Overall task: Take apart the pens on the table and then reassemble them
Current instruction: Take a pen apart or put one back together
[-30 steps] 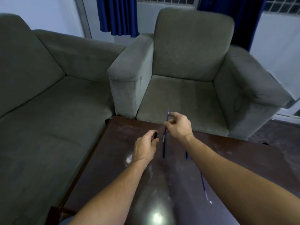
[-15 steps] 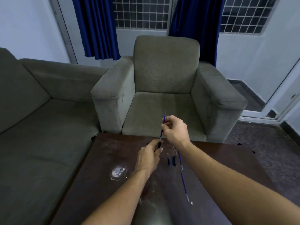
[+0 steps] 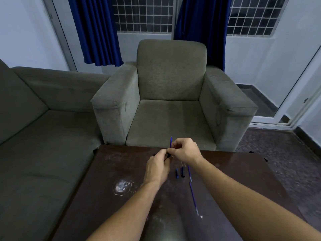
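Closer together than half a second ago, the right hand [image 3: 185, 152] pinches a blue refill [image 3: 171, 141] pointing upward, and the left hand [image 3: 157, 168] pinches a dark barrel [image 3: 168, 155] beneath it, over the table [image 3: 111, 171] near its far edge. Loose pen parts [image 3: 182, 172] lie just right.

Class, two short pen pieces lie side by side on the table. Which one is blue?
The blue piece, nearer the left hand; the black piece beside it lies closer to the thin refill.
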